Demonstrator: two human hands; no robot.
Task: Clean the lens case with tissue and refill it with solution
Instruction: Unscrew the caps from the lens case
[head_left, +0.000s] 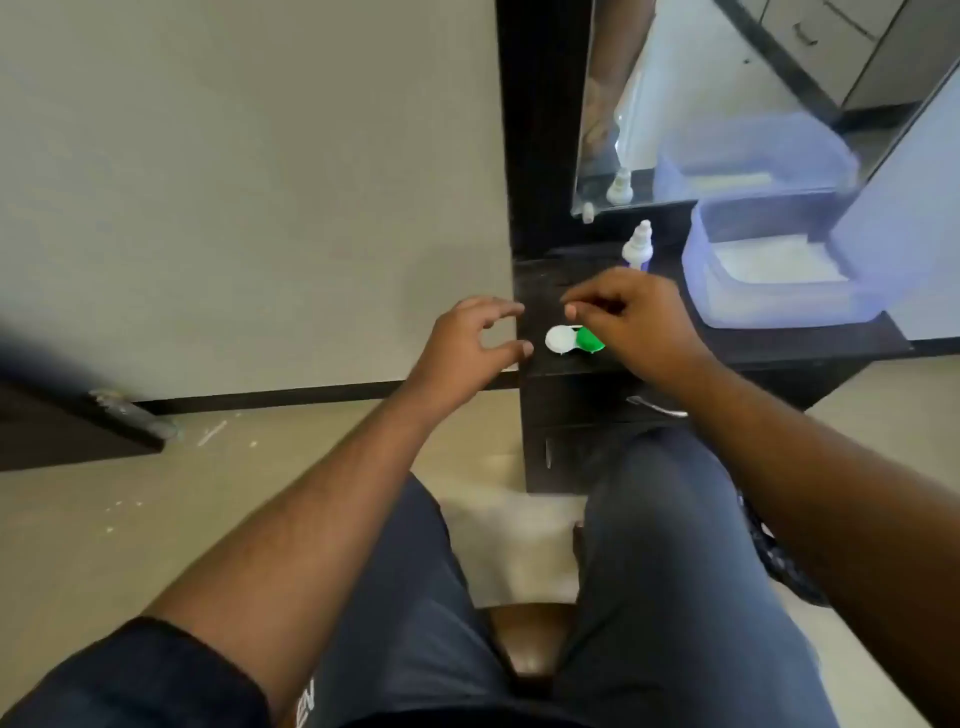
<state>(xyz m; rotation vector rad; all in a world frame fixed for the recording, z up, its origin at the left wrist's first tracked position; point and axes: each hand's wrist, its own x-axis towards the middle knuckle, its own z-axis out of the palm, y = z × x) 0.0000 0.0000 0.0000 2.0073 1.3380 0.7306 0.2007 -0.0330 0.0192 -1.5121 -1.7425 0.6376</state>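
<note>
- Green and white caps are both on the lens case (574, 340), which lies flat on the dark dresser top (545, 280), near its front edge.
- Everything else is easiest to place off that case, so here goes.
- Right hand (631, 322) hovers just above and to the right of the case, covering part of the green cap. Fingers are loosely bent with thumb and forefinger close together, but I can't see anything between them, so it looks empty. Can't tell whether it actually touches the case.
- Left hand (467, 340) is just left of the case, past the dresser's side edge, fingers spread and curved with a gap to the thumb, holding nothing.
- Solution bottle (639, 247) stands upright behind the case, a bit to the right, white nozzle up.
- Tissue box (769, 280), a translucent bluish plastic one with its lid up and white tissues inside, sits behind the case and well to the right.
- Mirror (727, 98) leans behind all that and reflects the bottle and the box.
- Person is sitting, knees in dark trousers below the dresser.
</note>
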